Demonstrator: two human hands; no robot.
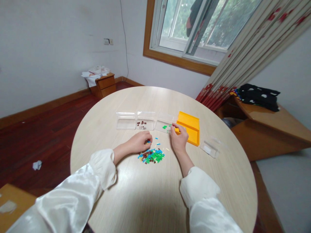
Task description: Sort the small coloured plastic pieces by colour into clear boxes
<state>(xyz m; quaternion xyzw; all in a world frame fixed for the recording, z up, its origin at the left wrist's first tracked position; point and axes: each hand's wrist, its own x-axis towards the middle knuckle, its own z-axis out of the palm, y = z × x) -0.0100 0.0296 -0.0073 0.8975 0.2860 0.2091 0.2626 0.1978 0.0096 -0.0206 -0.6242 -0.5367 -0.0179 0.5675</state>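
Observation:
A mixed pile of small building bricks (pixel 152 156) in green, blue, brown and pale yellow lies on the round table. My left hand (pixel 139 142) is at the pile's far left edge, its fingers curled in a pinch; what they hold, if anything, is hidden. Above the right end of a clear box (pixel 159 126) with a few green bricks (pixel 164 127) in it is my right hand (pixel 179 137). Its thumb and forefinger are pinched together, and anything between them is too small to make out. Left of that box, another clear box (pixel 152 125) contains brown bricks (pixel 141 123).
A third clear box (pixel 126 124) stands at the row's left end. An open yellow case (pixel 191 120) lies just beyond my right hand, with a small clear box (pixel 209 149) farther right. The pale wooden table (pixel 136 194) has a rounded edge.

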